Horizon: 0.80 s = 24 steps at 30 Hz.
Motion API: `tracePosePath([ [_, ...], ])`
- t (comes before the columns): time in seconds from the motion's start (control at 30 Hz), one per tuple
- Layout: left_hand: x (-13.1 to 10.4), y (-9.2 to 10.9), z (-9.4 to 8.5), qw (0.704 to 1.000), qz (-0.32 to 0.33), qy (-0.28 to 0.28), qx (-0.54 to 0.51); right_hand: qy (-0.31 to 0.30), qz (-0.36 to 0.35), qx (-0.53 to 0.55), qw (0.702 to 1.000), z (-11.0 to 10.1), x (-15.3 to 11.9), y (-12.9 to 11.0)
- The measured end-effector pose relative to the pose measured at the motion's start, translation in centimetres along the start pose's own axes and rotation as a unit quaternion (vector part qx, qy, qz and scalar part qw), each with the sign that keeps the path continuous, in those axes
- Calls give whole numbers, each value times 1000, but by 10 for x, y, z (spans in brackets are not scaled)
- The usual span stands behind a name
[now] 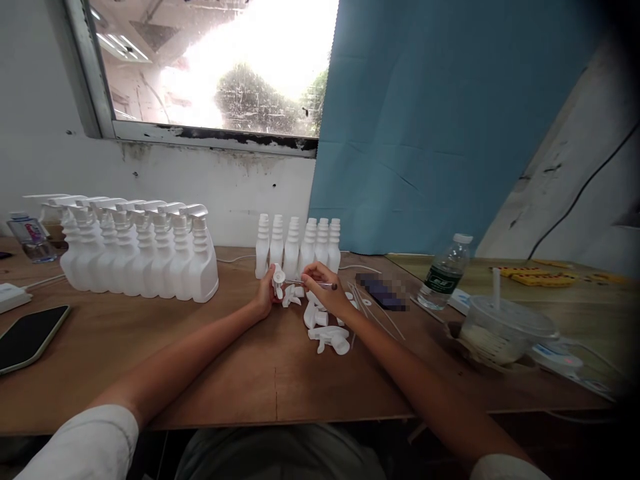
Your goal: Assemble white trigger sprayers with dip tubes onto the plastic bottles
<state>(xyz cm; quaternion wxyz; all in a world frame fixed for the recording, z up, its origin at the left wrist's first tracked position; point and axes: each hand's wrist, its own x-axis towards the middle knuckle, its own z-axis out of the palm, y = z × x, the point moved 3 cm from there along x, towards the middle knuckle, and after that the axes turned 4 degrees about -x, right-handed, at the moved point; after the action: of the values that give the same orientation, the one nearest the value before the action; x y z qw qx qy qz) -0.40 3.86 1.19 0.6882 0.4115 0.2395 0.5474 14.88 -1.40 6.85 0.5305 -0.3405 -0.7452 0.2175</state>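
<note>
My left hand [265, 293] is closed on a white spray nozzle [279, 275], held up with its round opening facing me. Just to the right, my right hand [324, 287] pinches a thin pen-like tool [327, 285], whose narrow end points at the nozzle; whether they touch is too small to tell. Below and around my right hand lie several loose white spray heads [330, 337] on the brown table [225, 380]. Thin white tubes [383, 317] lie right of them. Behind my hands stand several white bottles without spray heads [291, 247].
At the left, a row of white bottles with spray heads [145, 260] stands near a phone [33, 337]. A water bottle [443, 280], a lidded cup with a straw [500, 330] and yellow packets [540, 277] are at the right.
</note>
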Motion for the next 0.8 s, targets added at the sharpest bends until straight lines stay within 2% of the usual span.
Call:
tracePosePath([
  [0.13, 3, -3, -6, 998, 42, 47, 31, 24, -10, -23, 999, -1, -3, -1],
  [0.33, 2, -3, -7, 995, 58, 66, 51, 24, -48, -96, 994, -2, -2, -6],
  [0.4, 1, -3, -5, 995, 58, 64, 58, 11, -68, -145, 987, -1, -4, -9],
  [0.5, 0, -2, -3, 994, 54, 60, 71, -41, -87, -214, 972, 1, -7, -12],
  [0.6, 0, -3, -4, 993, 48, 65, 82, -76, -99, -241, 962, 4, -10, -13],
  [0.8, 2, -6, -8, 991, 48, 75, 97, -21, -49, -216, 975, 8, -8, -12],
])
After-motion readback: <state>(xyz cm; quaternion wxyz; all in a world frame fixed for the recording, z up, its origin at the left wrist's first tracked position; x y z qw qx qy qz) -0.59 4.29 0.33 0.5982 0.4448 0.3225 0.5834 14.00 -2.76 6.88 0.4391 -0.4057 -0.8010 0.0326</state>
